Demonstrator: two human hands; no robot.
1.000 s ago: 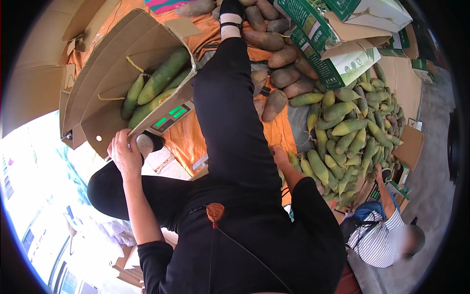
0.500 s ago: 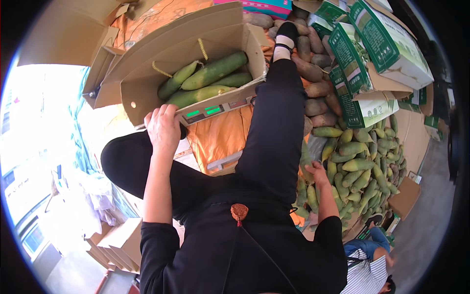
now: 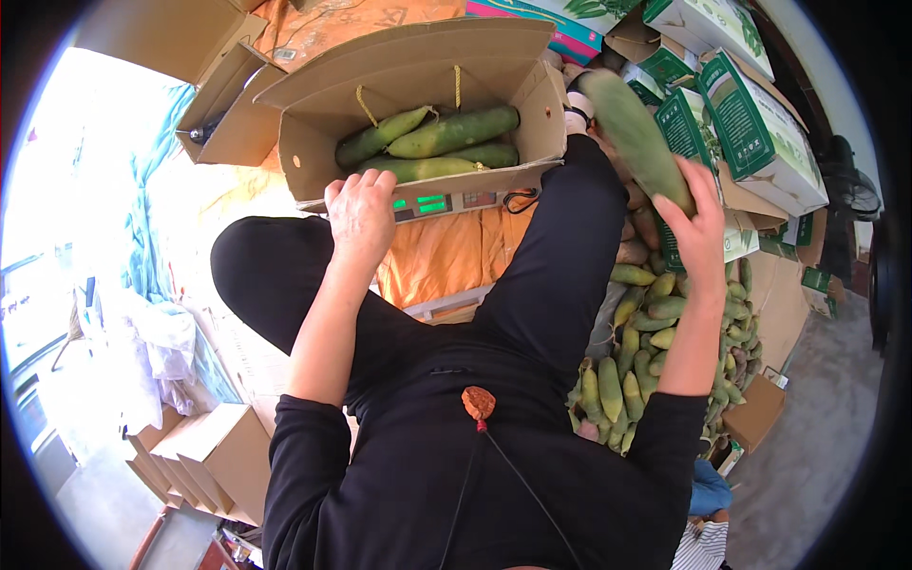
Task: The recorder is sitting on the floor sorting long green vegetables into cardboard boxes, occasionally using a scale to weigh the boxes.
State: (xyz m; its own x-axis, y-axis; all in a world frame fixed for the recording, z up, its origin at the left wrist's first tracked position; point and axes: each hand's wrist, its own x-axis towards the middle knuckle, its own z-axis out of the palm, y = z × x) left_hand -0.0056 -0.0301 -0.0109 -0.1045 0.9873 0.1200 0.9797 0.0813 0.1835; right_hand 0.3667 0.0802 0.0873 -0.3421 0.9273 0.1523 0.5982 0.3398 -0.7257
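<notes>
In my right hand (image 3: 696, 220) is a large green radish (image 3: 635, 138), slightly blurred and held up by its lower end, beside my outstretched leg. My left hand (image 3: 363, 214) grips the near rim of an open cardboard box (image 3: 404, 71) with yellow cord handles, its fingers hooked over the edge. Several green radishes (image 3: 456, 131) lie lengthwise inside the box. Under its near side shows a scale (image 3: 472, 200) with lit green displays. Near my right forearm, a heap of smaller green radishes (image 3: 610, 388) spreads across the floor.
Green and white printed cartons (image 3: 736, 123) are stacked at the far right, with reddish-brown roots (image 3: 635, 251) beside my leg. Folded cardboard boxes (image 3: 204, 456) stand at the lower left. Another person's striped top (image 3: 701, 546) shows at the lower right.
My right hand has risen from the heap, up and forward, with a large green radish in it. My left hand stays on the box rim. The view has shifted somewhat.
</notes>
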